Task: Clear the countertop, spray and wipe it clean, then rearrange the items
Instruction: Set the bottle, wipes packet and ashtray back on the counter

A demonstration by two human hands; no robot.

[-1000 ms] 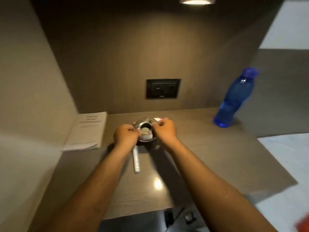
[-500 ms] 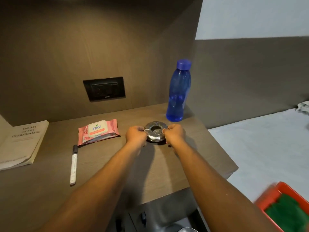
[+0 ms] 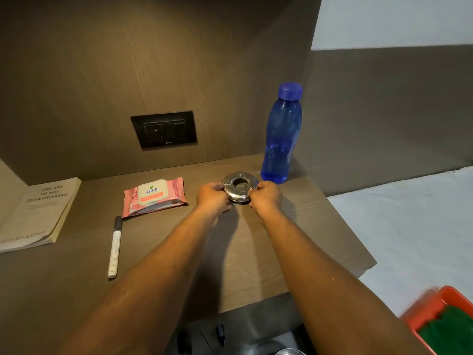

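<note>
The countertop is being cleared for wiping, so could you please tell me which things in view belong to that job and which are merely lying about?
Part of the job:
- metal ashtray, gripped by the left hand and right hand
- blue bottle
- wipes pack
- marker
- book
- countertop

Just lying about:
- wall socket
- orange tray holding green cloth

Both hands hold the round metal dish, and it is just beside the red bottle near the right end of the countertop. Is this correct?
Not quite: the bottle is blue, not red, as the head view shows. The rest holds: the left hand and the right hand grip the round metal dish from either side, just beside that bottle near the right end of the countertop.
</note>
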